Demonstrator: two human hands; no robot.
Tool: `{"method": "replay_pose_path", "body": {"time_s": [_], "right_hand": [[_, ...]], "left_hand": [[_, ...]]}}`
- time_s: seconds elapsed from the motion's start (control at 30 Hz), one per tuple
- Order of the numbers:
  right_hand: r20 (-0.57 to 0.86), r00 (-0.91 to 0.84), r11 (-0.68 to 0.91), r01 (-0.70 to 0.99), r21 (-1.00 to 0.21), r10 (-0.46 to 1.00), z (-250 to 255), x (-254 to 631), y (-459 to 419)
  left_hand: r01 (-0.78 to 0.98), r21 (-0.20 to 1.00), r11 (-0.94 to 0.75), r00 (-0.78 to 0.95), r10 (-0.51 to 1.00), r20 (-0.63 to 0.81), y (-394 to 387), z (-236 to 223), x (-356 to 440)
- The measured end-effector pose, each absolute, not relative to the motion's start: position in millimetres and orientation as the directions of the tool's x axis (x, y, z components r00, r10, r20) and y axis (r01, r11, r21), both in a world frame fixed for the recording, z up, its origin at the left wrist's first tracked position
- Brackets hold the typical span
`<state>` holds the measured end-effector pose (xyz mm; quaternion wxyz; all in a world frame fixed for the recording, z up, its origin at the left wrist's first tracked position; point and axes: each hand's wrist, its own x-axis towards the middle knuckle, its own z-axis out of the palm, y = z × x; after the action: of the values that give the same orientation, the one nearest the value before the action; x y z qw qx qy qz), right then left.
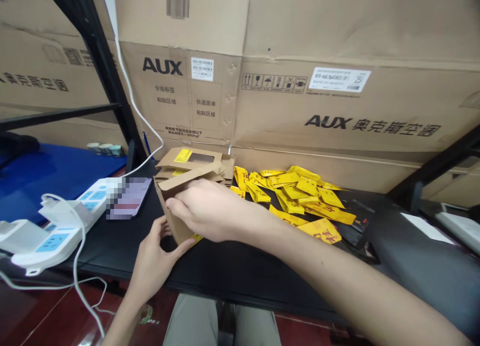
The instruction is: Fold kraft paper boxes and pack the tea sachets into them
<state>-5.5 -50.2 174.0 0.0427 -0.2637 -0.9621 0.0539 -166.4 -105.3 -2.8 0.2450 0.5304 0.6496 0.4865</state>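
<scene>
Grasping what looks like a kraft box with both hands, below AUX-printed cartons.

Brown kraft box, yellow sachets with red lettering, black tabletop

Lighting: bright, even, apparently from overhead. Shadows: soft, beneath the right hand on the black tabletop. Glare: pale sheen across the blue panel; small highlights on the yellow sachets. Distortion: wide-angle bowing in the black shelf upright and cardboard cartons toward the frame edges. Blur: one pixelated patch; remainder acceptably sharp.
</scene>
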Motion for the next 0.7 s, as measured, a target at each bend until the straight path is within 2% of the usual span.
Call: {"method": "replay_pose_path", "body": {"time_s": [0.1, 0.27, 0.4, 0.5, 0.7], "right_hand": [[0.057, -0.886, 0.886, 0.462, 0.035, 0.459, 170, -3, -57], [0.071, -0.882, 0.881, 0.47, 0.054, 0.466, 166, -4, -64], [0.133, -0.861, 0.869, 0.495, -0.002, 0.491, 158, -10, -63], [0.286, -0.824, 0.863, 0.504, -0.021, 0.489, 144, -13, -59], [0.641, -0.696, 0.896, 0.443, 0.031, 0.322, 101, 5, -53]], "left_hand": [[0.491, 0.87, -0.031, -0.318, 0.924, 0.213, -106, 1, -166], [0.543, 0.839, -0.035, -0.306, 0.922, 0.236, -108, 3, -167], [0.596, 0.803, 0.018, -0.325, 0.92, 0.22, -106, -2, -171], [0.597, 0.8, 0.061, -0.347, 0.918, 0.189, -106, -5, -174], [0.463, 0.886, -0.032, -0.312, 0.929, 0.197, -105, -6, -172]]}}
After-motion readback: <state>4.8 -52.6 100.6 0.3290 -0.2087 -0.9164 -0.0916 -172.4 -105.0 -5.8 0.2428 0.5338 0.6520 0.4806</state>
